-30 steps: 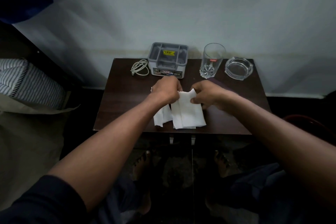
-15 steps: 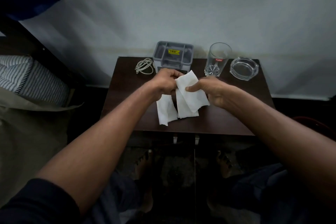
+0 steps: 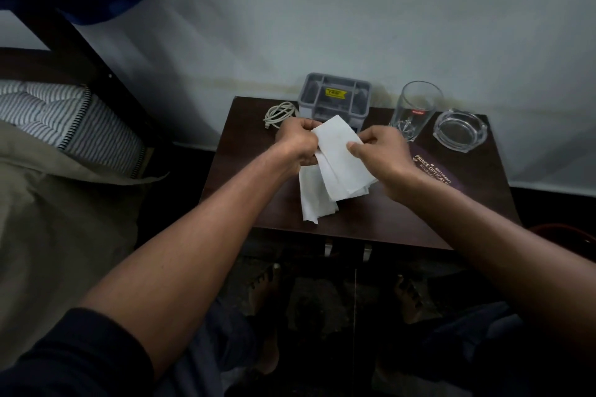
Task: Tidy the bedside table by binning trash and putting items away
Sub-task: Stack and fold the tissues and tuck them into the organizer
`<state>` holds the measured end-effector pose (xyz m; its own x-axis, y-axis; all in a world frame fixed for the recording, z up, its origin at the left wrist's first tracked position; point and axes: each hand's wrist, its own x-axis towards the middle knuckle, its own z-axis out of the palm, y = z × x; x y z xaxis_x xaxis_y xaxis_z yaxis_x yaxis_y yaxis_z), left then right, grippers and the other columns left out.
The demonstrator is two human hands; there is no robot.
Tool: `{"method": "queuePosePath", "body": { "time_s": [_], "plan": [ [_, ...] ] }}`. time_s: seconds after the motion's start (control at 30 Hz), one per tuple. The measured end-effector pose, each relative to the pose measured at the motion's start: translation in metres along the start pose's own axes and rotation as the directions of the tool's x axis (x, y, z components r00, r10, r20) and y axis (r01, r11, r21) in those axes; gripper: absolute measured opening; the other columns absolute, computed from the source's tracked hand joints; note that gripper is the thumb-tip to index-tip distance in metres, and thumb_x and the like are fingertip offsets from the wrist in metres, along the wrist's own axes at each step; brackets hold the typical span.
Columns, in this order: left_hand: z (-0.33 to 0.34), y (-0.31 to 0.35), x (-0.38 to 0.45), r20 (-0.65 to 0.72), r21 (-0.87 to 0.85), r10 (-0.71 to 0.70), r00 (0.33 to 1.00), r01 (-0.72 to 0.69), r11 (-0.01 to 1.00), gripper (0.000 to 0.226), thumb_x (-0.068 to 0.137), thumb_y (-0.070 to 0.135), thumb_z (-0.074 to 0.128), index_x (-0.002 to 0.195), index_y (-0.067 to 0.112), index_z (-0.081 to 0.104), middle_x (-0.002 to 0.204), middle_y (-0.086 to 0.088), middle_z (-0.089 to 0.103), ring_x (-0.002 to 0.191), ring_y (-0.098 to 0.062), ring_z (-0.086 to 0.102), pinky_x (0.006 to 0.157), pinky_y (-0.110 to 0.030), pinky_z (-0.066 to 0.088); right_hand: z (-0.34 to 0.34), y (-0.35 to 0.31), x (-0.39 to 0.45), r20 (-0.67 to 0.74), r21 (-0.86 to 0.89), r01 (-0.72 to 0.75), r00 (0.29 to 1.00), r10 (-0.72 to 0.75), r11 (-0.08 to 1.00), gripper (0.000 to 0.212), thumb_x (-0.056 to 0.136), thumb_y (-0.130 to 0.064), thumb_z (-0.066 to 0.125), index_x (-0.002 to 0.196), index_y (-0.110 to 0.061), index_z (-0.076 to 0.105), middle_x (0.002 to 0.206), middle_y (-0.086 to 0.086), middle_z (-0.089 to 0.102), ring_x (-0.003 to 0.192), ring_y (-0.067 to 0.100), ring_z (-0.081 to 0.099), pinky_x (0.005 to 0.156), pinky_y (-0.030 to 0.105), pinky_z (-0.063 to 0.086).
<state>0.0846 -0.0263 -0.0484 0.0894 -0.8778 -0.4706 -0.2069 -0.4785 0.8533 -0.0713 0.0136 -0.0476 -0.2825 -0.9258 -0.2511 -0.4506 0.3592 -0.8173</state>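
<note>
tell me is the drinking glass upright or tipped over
Upright: the glass stands on its base on the table, open rim up.

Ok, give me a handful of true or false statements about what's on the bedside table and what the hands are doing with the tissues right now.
1. Both hands grip the white tissues. True: left hand and right hand each pinch them.
2. The drinking glass lies on its side. False: it stands upright.
3. A coiled cable lies left of the grey organiser box. True.
4. The glass ashtray sits between the box and the drinking glass. False: it is right of the glass.
5. The tissues lie flat on the table. False: they are held, hanging down.
</note>
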Motion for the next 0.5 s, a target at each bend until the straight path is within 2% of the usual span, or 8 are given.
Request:
{"method": "queuePosePath", "body": {
  "time_s": [0.07,0.13,0.27,0.33,0.4,0.47,0.5],
  "plan": [
    [0.0,0.0,-0.001,-0.008,-0.007,-0.019,1.0,0.019,1.0,0.028,0.097,-0.009,0.059,0.095,0.017,0.07,0.108,-0.01,0.077,0.088,-0.022,0.078,0.051,-0.029,0.061,-0.003,-0.003,-0.004,-0.104,-0.04,0.016,0.994,-0.02,0.999,0.011,0.087,-0.023,0.082,0.083,-0.024,0.072,0.09,-0.005,0.073,0.091,0.019,0.07,0.079,0.04,0.06],
    [0.0,-0.001,0.0,-0.018,0.003,-0.031,0.999,0.031,1.0,0.027,0.096,-0.008,0.057,0.101,0.014,0.071,0.11,-0.011,0.077,0.09,-0.023,0.078,0.05,-0.029,0.061,-0.006,-0.006,-0.006,-0.172,-0.047,0.012,0.985,-0.02,0.999,0.014,0.081,-0.024,0.086,0.078,-0.025,0.072,0.086,-0.006,0.074,0.089,0.019,0.072,0.08,0.043,0.063],
    [-0.001,-0.001,0.0,-0.048,-0.006,-0.077,0.996,0.077,0.997,0.029,0.097,-0.008,0.055,0.115,0.012,0.064,0.116,-0.012,0.072,0.097,-0.028,0.077,0.058,-0.035,0.063,-0.013,-0.013,-0.007,-0.225,0.029,0.043,0.974,-0.036,0.999,0.014,0.077,-0.021,0.088,0.074,-0.021,0.075,0.081,-0.004,0.077,0.082,0.018,0.075,0.076,0.041,0.065],
    [-0.002,-0.001,-0.001,-0.04,-0.022,-0.089,0.995,0.088,0.996,0.029,0.098,-0.008,0.055,0.119,0.01,0.063,0.116,-0.013,0.072,0.098,-0.028,0.076,0.059,-0.036,0.063,-0.017,-0.017,-0.007,-0.14,0.165,0.038,0.99,-0.015,0.986,0.013,0.081,-0.015,0.088,0.078,-0.017,0.075,0.088,0.003,0.079,0.083,0.019,0.075,0.073,0.039,0.064],
    [-0.002,0.001,-0.003,-0.013,-0.034,-0.097,0.995,0.096,0.995,0.025,0.098,-0.007,0.056,0.118,0.005,0.066,0.112,-0.013,0.076,0.094,-0.027,0.078,0.057,-0.034,0.064,-0.021,-0.021,-0.007,0.084,0.343,-0.055,0.996,0.028,0.938,0.012,0.086,-0.009,0.085,0.085,-0.011,0.074,0.096,0.008,0.08,0.087,0.023,0.076,0.067,0.036,0.063],
    [-0.003,0.004,-0.005,0.007,-0.049,-0.107,0.994,0.107,0.993,0.028,0.098,-0.007,0.054,0.119,0.002,0.07,0.108,-0.013,0.079,0.087,-0.025,0.078,0.051,-0.029,0.062,-0.022,-0.02,-0.005,0.277,0.351,-0.161,0.959,0.062,0.923,0.011,0.089,-0.004,0.082,0.089,-0.011,0.073,0.101,0.009,0.081,0.094,0.025,0.078,0.068,0.033,0.061],
    [-0.004,0.006,-0.007,0.02,-0.061,-0.112,0.994,0.113,0.992,0.028,0.097,-0.005,0.053,0.118,0.002,0.071,0.106,-0.012,0.079,0.082,-0.023,0.077,0.047,-0.026,0.059,-0.02,-0.018,-0.005,0.305,0.301,-0.177,0.949,0.081,0.937,0.012,0.089,-0.002,0.08,0.091,-0.01,0.072,0.104,0.011,0.081,0.098,0.027,0.078,0.069,0.034,0.062]
  ]
}}
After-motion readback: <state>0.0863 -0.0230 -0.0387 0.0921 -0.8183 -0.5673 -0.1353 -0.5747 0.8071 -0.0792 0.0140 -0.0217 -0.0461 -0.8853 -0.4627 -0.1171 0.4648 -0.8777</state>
